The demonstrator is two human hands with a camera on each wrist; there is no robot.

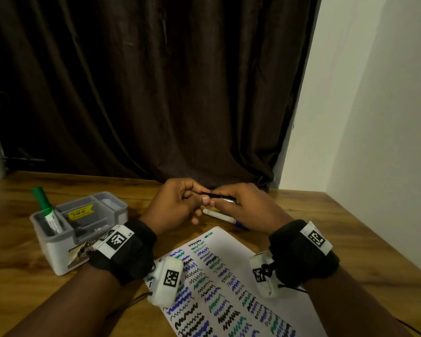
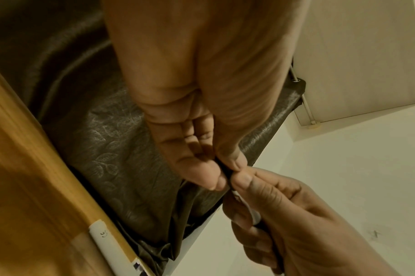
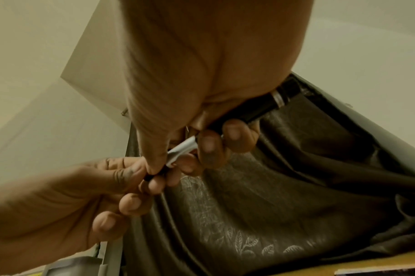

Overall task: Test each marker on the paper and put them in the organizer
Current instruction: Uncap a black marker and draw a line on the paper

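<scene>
Above the far middle of the wooden table (image 1: pixel 301 215), both hands meet on a slim black marker with a white barrel (image 1: pixel 216 196). Left hand (image 1: pixel 178 205) pinches its black end; right hand (image 1: pixel 248 207) wraps the barrel. A yellow price sticker (image 1: pixel 79 213) in the grey plastic organizer (image 1: pixel 58 251) reads about "49.00"; a green-capped marker (image 1: pixel 45 210) stands there. Nearer lies scribbled white paper (image 1: pixel 229 288), beyond it a white marker (image 1: pixel 220 216).

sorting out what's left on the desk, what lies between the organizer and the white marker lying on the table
In the head view, only the left hand sits between the organizer and the white marker.
</scene>
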